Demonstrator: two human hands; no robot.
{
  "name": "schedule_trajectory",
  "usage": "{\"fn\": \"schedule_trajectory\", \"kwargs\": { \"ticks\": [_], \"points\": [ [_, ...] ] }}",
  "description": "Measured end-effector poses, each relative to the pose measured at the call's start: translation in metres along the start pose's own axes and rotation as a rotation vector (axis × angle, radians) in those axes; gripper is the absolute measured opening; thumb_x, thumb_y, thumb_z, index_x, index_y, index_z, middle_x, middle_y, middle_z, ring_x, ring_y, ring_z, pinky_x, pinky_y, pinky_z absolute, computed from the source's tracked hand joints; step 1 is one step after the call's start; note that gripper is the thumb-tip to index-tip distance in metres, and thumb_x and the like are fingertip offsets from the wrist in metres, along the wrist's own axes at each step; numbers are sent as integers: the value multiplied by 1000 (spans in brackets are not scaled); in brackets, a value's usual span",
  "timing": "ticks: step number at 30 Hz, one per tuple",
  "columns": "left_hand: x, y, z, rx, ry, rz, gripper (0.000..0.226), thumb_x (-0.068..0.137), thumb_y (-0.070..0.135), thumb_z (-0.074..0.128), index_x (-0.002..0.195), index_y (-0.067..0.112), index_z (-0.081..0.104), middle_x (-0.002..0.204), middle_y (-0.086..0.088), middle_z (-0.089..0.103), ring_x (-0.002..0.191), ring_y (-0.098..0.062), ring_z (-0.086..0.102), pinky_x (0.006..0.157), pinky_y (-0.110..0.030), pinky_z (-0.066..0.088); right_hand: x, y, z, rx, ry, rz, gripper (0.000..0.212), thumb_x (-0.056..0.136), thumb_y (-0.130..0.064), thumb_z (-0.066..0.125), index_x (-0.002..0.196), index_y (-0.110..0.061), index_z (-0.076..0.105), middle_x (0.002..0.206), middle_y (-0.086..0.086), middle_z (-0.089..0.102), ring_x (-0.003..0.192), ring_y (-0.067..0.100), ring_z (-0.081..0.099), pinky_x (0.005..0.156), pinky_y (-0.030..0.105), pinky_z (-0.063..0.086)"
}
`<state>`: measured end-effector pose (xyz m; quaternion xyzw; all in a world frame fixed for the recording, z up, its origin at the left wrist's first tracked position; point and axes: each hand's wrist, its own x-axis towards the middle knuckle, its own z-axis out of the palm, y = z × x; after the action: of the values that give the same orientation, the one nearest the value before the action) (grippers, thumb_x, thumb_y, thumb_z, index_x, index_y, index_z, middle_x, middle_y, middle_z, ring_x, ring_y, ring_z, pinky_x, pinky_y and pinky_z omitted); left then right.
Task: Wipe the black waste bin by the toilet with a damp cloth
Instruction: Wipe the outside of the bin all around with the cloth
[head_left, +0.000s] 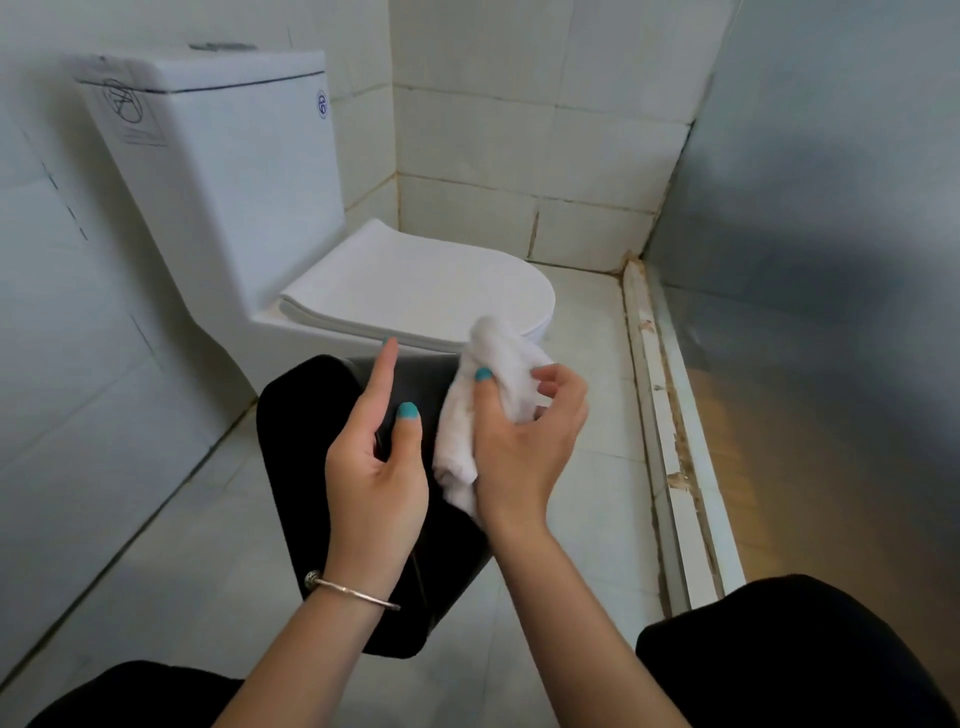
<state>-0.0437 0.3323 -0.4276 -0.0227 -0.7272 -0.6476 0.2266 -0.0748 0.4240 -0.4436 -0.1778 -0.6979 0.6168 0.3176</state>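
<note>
Black waste bin (306, 415) unlabelled; white cloth (498, 374) in right hand (524, 441)

Left hand (375, 470) is steadying the black waste bin (306, 431) beside the toilet (270, 218) while right hand (524, 441) is gripping a white cloth (493, 358).

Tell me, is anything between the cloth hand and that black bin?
Nothing visible is. The right hand grips the white cloth directly over the black bin, with only air and the cloth between them. The left hand rests on the bin's top, beside the cloth, not under it.
</note>
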Motion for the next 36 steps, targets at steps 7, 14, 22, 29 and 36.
{"fn": "schedule_trajectory", "kwargs": {
  "ticks": [7, 14, 22, 29, 36],
  "points": [
    [2, -11, 0, -87, -48, -88, 53, 95, -2, 48, 120, 44, 58, 46, 13, 31, 43, -4, 25, 44, -10, 29, -14, 21, -14, 65, -179, -48, 36, 85, -22, 70, 105, -45, 50, 111, -12, 66, 107, 6, 61, 93, 39, 51],
    [7, -20, -13, -197, -303, -278, 48, 99, 3, 42, 111, 41, 68, 60, 3, 34, 60, -11, 27, 56, -13, 26, -13, 27, -30, 71, -173, -137, 36, 88, -11, 68, 118, -28, 58, 117, -25, 60, 117, 2, 55, 101, 34, 46],
    [7, -39, -12, -59, -481, -295, 50, 98, 4, 40, 112, 44, 66, 99, -2, 54, 96, -12, 40, 71, -15, 33, -15, 40, -42, 41, -234, -108, 38, 86, -8, 69, 116, -30, 59, 116, -22, 62, 117, 5, 57, 100, 42, 48],
    [-2, -37, -9, 121, -322, -214, 49, 82, 10, 72, 127, 26, 59, 118, 25, 55, 104, 19, 50, 86, 7, 30, -30, 47, -44, -84, -237, -64, 38, 87, -26, 70, 116, -44, 54, 116, -23, 61, 113, 7, 57, 94, 45, 50],
    [-14, -30, -14, 119, -248, -134, 80, 87, 6, 64, 142, 48, 24, 102, 48, 55, 84, 23, 51, 80, 2, 37, -39, 47, -51, -218, -291, -85, 61, 78, -36, 76, 125, -49, 40, 127, -34, 41, 121, -4, 44, 99, 38, 46]
  ]
}}
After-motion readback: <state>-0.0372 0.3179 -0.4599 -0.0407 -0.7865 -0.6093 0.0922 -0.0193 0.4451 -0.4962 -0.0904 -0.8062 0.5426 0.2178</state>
